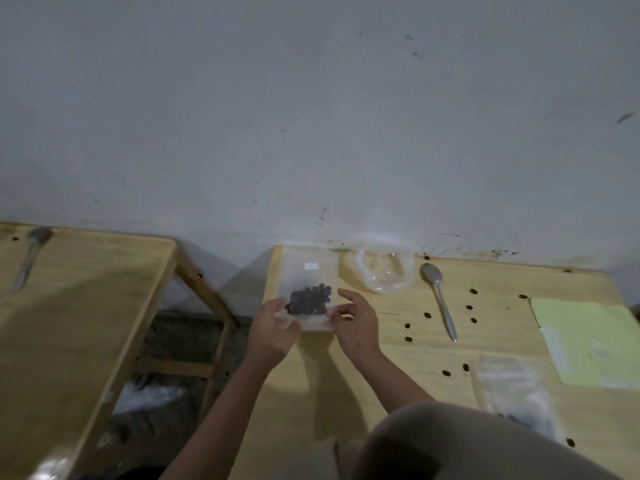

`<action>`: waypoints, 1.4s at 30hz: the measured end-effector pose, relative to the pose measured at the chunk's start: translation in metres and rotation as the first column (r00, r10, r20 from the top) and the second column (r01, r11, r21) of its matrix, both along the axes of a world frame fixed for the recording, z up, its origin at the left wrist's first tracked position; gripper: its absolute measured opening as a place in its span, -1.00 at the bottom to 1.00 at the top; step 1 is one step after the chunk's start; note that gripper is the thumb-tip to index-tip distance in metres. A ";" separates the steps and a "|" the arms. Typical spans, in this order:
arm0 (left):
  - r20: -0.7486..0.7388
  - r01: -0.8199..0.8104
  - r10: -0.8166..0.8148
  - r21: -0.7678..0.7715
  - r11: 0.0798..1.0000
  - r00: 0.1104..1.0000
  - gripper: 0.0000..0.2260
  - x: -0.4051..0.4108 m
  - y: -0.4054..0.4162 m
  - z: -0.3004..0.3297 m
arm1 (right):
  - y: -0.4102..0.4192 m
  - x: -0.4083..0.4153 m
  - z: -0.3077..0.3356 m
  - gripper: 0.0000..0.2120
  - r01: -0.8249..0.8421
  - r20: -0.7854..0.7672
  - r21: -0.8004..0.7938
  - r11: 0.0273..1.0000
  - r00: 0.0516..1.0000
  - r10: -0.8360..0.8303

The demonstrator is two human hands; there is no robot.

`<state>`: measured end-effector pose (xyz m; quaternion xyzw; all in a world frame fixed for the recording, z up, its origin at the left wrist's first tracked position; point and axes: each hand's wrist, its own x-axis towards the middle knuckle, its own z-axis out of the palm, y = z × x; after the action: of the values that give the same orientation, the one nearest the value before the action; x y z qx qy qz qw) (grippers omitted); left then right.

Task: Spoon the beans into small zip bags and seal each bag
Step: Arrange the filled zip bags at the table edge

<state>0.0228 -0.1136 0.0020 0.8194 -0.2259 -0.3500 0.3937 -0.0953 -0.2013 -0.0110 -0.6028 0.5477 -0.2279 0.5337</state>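
Note:
A small clear zip bag (309,271) lies flat near the far left corner of the wooden table (408,358), with a cluster of dark beans (309,299) inside it. My left hand (273,329) pinches the bag's near left corner. My right hand (356,323) pinches its near right edge with thumb and fingers. A metal spoon (439,299) lies on the table to the right, bowl toward the wall, untouched. Several loose dark beans (427,315) are scattered around the spoon.
A crumpled clear plastic bag (384,270) sits by the wall. Another zip bag (516,393) holding a few beans lies at the near right, beside a pale green sheet (588,344). A second wooden table (69,323) with a brush (31,256) stands left, across a gap.

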 end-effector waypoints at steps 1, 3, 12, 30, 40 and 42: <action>0.050 0.021 -0.022 0.025 0.999 0.998 -0.57 0.006 -0.005 -0.005 | -0.006 0.009 -0.004 -0.64 -0.018 -0.044 -0.010 1.000 0.999 0.018; 0.146 0.068 -0.077 0.069 0.995 0.986 -0.57 0.018 -0.015 -0.012 | -0.015 0.023 -0.008 -0.66 -0.083 -0.112 -0.038 0.996 0.991 0.079; 0.328 0.144 -0.227 0.257 0.956 0.917 -0.55 0.029 -0.030 -0.032 | -0.023 0.026 -0.024 -0.55 -0.300 -0.306 -0.044 0.953 0.912 0.272; 0.117 0.505 -0.504 0.021 0.863 0.856 -0.64 -0.221 -0.037 -0.011 | -0.001 -0.259 -0.010 -0.68 0.300 -0.269 -0.239 0.923 0.893 -0.360; -0.085 0.506 -0.500 0.179 0.843 0.862 -0.56 -0.322 -0.073 -0.026 | -0.029 -0.350 -0.022 -0.68 0.136 -0.627 0.071 0.988 0.777 -0.062; -0.044 0.463 -0.463 0.177 0.868 0.885 -0.59 -0.331 -0.079 -0.026 | -0.031 -0.354 -0.023 -0.69 0.097 -0.601 0.065 0.993 0.798 -0.039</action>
<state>-0.3086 -0.1926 -0.0239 0.7741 -0.3825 -0.4532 0.2215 -0.4493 -0.2321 -0.0341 -0.5986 0.7191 -0.0195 0.3524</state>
